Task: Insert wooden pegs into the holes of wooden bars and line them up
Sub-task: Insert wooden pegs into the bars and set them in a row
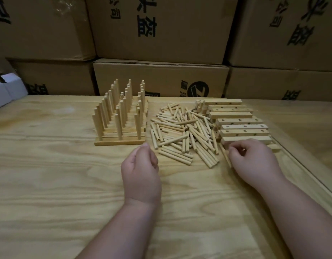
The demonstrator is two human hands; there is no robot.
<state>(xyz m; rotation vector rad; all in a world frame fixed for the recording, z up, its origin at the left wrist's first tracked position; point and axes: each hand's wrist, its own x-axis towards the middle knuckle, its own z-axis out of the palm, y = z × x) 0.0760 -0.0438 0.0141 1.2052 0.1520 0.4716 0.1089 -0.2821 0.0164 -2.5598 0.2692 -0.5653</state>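
Note:
Finished wooden bars with upright pegs (120,118) stand lined up in rows at the left centre of the table. A loose pile of wooden pegs (182,131) lies in the middle. Several empty bars with holes (241,127) are stacked in a row at the right. My left hand (141,171) rests on the table in front of the peg pile, its fingers loosely curled and holding nothing. My right hand (253,161) has curled fingers at the front face of the nearest empty bar (236,140). Whether it grips that bar is hidden. A single peg (226,156) lies beside its fingers.
Stacked cardboard boxes (161,79) form a wall right behind the wooden table (49,174). Small white boxes (6,92) sit at the far left edge. A seam or groove in the table (299,161) runs diagonally to the right of the empty bars.

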